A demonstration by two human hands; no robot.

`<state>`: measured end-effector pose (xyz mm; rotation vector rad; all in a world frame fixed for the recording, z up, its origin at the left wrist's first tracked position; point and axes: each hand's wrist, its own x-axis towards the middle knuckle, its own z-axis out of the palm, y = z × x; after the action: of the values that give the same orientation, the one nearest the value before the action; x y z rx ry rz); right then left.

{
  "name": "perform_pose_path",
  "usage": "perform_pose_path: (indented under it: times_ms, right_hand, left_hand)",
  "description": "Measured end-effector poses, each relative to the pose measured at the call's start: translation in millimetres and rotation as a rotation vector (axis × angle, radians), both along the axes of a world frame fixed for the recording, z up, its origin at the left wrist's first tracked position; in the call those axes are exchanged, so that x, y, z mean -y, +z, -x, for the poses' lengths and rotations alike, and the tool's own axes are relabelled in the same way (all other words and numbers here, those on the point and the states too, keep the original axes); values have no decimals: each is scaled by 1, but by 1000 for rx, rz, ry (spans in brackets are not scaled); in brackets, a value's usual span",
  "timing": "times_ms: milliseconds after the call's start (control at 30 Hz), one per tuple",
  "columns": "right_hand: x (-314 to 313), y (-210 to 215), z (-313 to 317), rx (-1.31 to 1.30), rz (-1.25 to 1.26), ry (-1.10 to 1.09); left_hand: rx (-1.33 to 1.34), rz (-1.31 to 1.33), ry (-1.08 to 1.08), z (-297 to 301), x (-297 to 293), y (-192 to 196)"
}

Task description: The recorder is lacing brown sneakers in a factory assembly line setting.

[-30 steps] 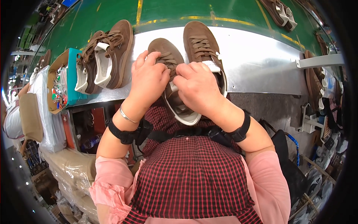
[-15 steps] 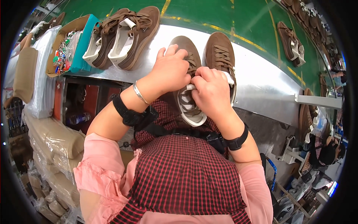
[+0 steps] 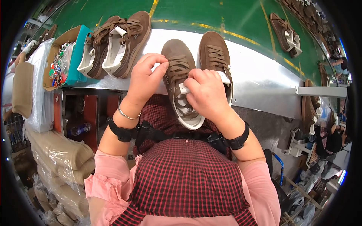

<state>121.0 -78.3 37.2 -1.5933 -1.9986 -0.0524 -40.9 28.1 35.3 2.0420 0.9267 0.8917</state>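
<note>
CHANGE: view had shifted, shoes sat lower in frame than half a second before | GRIP: left hand (image 3: 145, 77) pinched lace, right hand (image 3: 205, 94) clenched on brown shoe (image 3: 181, 81) at metal ledge (image 3: 260, 81) | AROUND: second shoe (image 3: 215, 56) beside; pair (image 3: 115, 43) left, by cardboard box (image 3: 62, 56) | HIDDEN: tongue under right hand, probably gripped.

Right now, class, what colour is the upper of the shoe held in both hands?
Brown suede-like upper on the shoe, with a white sole; head view.

light: bright, even | glare on metal table (image 3: 264, 81); edges bent, black fisheye rim; focus sharp
</note>
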Motion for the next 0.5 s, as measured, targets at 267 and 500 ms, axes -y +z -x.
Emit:
perform_pose_path:
  times_ms: [267,500]
  right_hand:
    - [6,15,-10,-134,129,123]
    - [-12,15,-27,-533,204,139]
  left_hand:
    - [-214,-80,-152,-3,5,-15]
    - [38,124,-141,7,10,-10]
